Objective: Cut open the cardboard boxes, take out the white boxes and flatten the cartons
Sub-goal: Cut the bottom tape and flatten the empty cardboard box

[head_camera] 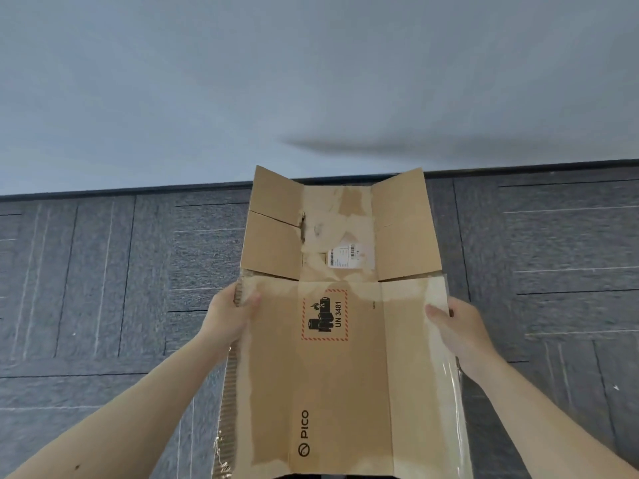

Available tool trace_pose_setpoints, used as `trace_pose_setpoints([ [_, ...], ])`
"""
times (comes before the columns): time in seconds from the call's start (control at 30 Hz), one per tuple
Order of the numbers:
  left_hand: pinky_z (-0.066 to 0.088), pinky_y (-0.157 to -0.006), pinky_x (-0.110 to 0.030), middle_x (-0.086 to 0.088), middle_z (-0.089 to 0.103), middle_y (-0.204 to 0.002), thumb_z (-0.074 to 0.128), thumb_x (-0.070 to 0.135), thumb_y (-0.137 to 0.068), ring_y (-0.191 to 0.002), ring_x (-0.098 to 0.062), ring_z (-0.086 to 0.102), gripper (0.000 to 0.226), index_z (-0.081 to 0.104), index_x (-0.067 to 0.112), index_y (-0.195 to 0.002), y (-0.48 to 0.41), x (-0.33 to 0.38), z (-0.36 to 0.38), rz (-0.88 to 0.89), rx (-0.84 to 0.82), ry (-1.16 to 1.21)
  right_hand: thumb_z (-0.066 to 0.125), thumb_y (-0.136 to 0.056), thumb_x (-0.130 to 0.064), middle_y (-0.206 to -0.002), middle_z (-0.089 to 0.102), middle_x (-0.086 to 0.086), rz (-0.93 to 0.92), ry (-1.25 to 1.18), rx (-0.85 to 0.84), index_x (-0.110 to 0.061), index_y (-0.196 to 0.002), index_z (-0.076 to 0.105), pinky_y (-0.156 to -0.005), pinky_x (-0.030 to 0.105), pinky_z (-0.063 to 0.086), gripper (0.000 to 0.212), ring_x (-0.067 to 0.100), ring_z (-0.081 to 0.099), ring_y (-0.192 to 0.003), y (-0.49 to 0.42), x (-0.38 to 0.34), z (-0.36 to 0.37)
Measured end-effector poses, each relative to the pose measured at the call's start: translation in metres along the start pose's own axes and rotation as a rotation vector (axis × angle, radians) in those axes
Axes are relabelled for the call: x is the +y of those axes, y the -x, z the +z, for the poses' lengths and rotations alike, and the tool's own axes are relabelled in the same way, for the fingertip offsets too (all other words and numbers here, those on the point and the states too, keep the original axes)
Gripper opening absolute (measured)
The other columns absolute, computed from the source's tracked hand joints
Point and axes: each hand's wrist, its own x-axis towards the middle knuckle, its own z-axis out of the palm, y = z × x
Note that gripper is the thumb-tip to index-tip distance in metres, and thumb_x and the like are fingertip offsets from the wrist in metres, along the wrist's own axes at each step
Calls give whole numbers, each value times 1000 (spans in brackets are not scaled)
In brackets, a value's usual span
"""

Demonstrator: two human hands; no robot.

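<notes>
The left hand (pixel 230 321) pinches the left edge of the carton (pixel 339 375), with the thumb laid on the top face and the fingers curled under, out of sight. The right hand (pixel 458 328) grips the opposite edge the same way, thumb on top and fingers hidden behind the board.

Between the two hands the carton spreads as a nearly flat sheet, held over the carpet floor (pixel 103 288). A battery warning mark (pixel 325 314) sits just inward of the left thumb. A strip of clear tape (pixel 449 378) runs along the edge nearer the person than the right hand.

Beyond both hands the far flaps (pixel 276 233) fold outward, with a shipping label (pixel 345 256) between them. Farther still, the carpet meets a pale wall (pixel 311 81).

This carton looks already cut open, emptied and all but flattened, so setting it down seems to be what remains for it. No white boxes, cutter or other cartons are in view, so I cannot tell how many are left.
</notes>
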Motion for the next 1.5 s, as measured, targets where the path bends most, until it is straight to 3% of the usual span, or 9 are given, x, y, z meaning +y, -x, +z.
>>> trace_pose_setpoints([
  [0.27,59,-85,-43,-4,74,-98,66,23,-97,-92,-24,72,5,68,20,-101,-122,-44,33,-5,11,29,59,-95,-10,-65,46,0,-66,43,64,-12,-66,50,-55,30,28,30,17,42,-60,-110,36,61],
  [0.47,55,-56,-28,-8,74,-97,67,23,-96,-76,-21,69,18,68,10,-109,-175,-74,49,-55,-5,65,63,-93,-15,-66,49,1,-113,104,98,-11,-70,54,-58,32,29,25,20,44,-62,-169,55,84],
  [0.57,60,-64,-35,-10,74,-97,67,20,-97,-78,-26,71,15,67,10,-107,-190,-92,52,-76,-14,46,63,-92,-17,-64,42,2,-139,162,93,-10,-66,46,-57,32,24,32,21,40,-62,-187,66,93],
  [0.7,54,-89,-65,-14,75,-98,70,24,-94,-99,-44,70,12,69,13,-100,-209,-105,52,-107,-18,-6,66,-90,-16,-61,40,1,-160,209,129,-14,-62,38,-56,34,23,40,21,36,-58,-208,74,101],
  [0.8,56,-87,-62,-18,74,-98,68,28,-95,-98,-44,70,19,68,10,-100,-224,-107,55,-113,-32,-67,68,-88,-18,-66,49,3,-155,241,152,-11,-66,45,-57,34,30,32,28,47,-65,-221,80,106],
  [1.03,61,-78,-45,-14,72,-100,60,34,-99,-87,-28,70,27,63,7,-104,-251,-112,58,-132,-29,-316,58,-93,-23,-88,60,15,-96,429,155,-1,-88,55,-67,39,40,23,33,57,-88,-237,84,111],
  [1.13,54,-63,-33,-15,65,-105,59,38,-99,-80,-22,61,40,58,4,-121,-252,-105,52,-122,-41,-545,53,-96,-28,-123,59,19,-49,596,56,0,-122,54,-84,38,43,38,36,54,-116,-237,79,109],
  [1.27,50,-88,-37,-17,59,-130,64,38,-96,-106,-30,61,57,47,6,-140,-231,-77,42,-33,-2,-692,51,-100,-31,-154,37,15,-52,579,-38,-6,-154,23,-108,41,36,65,34,38,-139,-211,57,94],
  [1.5,60,-83,-46,-6,69,-96,61,21,-96,-80,-25,68,3,64,20,-98,-120,25,15,144,15,-694,38,-100,-14,-103,69,15,-207,510,54,-6,-98,68,-90,46,50,30,36,63,-98,-102,-19,38],
])
